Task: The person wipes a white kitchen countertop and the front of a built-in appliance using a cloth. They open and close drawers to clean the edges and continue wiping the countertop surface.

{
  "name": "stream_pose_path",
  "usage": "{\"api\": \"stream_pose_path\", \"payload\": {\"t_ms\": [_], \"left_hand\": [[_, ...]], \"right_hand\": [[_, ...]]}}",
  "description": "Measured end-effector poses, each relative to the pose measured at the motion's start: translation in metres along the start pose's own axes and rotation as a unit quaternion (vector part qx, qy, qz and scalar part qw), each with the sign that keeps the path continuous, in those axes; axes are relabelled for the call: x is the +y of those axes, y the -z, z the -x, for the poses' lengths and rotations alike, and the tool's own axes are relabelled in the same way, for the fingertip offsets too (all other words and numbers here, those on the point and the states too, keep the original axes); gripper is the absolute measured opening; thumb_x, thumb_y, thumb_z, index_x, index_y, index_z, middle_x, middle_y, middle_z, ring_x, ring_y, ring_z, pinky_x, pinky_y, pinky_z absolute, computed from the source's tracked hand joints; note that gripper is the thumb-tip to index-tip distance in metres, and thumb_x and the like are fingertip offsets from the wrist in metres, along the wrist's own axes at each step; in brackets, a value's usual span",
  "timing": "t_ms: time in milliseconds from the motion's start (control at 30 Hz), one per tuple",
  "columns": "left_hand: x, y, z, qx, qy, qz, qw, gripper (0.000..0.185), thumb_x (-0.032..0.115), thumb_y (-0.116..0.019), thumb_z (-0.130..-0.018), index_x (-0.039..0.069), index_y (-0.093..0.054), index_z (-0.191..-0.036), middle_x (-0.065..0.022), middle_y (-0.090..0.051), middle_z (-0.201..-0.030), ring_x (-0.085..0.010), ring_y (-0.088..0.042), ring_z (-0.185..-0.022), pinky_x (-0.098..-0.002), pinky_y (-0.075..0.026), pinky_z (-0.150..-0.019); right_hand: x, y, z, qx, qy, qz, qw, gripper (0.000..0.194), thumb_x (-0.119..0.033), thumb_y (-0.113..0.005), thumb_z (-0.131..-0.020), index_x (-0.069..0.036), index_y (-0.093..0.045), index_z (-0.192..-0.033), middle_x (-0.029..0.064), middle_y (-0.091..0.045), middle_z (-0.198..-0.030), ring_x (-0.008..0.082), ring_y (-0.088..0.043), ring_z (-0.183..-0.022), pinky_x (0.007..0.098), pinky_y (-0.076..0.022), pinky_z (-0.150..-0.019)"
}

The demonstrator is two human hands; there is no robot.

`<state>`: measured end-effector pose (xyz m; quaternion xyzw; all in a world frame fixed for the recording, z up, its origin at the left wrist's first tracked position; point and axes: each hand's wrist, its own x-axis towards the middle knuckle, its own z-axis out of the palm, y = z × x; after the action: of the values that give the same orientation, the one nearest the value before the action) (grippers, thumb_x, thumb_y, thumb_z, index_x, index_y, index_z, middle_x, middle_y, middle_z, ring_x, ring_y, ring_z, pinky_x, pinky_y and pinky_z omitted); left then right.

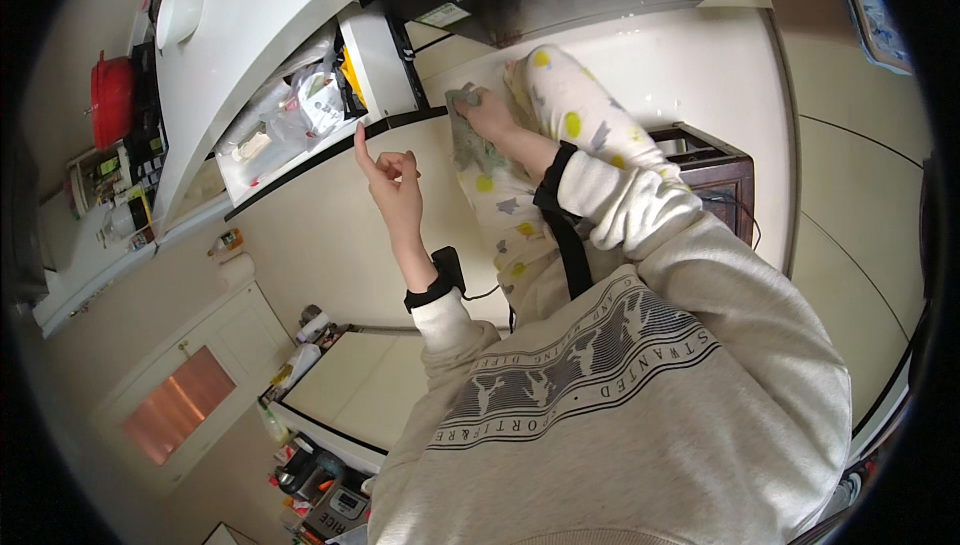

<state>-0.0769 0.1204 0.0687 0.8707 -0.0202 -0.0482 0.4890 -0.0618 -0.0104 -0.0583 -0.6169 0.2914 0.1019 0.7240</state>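
Note:
My left hand [394, 188] is raised beside the open drawer [379, 61], index finger extended and the other fingers curled, holding nothing. Clear plastic bags and packets [304, 109] lie inside the drawer. My right hand [491, 117] grips a damp-looking grey-green cloth [474, 147], which hangs down in front of my patterned trouser leg [517, 226]. Both wrists wear black bands, and a small dark device sits at the left one.
Above my knees is a glossy dark appliance front [562, 4]. A dark wooden frame-like piece [739, 188] with a cable stands to the right. A white bowl [180, 13] rests on the white counter [247, 42], with a red pot [112, 98] farther left.

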Motion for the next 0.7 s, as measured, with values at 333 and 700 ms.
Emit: {"api": "stream_pose_path", "payload": {"t_ms": [333, 700], "left_hand": [[-0.003, -0.009, -0.002, 0.013, 0.023, 0.072, 0.997, 0.077, -0.007, -0.051, -0.081, 0.018, -0.011, -0.142, -0.0025, -0.050, -0.068, -0.0067, -0.047, -0.058, -0.0202, -0.043, -0.060], [-0.004, -0.023, -0.004, 0.039, 0.001, 0.056, 0.998, 0.081, -0.005, -0.053, -0.082, 0.021, -0.003, -0.141, -0.0039, -0.054, -0.069, -0.0089, -0.049, -0.057, -0.0224, -0.043, -0.063]], "right_hand": [[-0.063, -0.019, 0.045, -0.046, 0.178, -0.095, 0.978, 0.039, -0.031, -0.061, -0.081, 0.001, -0.054, -0.102, 0.0189, -0.062, -0.085, 0.0297, -0.061, -0.080, 0.0373, -0.0460, -0.070], [0.014, -0.011, -0.009, 0.009, 0.103, 0.045, 0.994, 0.040, -0.034, -0.060, -0.081, 0.000, -0.053, -0.102, 0.0223, -0.062, -0.083, 0.0384, -0.061, -0.079, 0.0429, -0.0473, -0.069]]}}
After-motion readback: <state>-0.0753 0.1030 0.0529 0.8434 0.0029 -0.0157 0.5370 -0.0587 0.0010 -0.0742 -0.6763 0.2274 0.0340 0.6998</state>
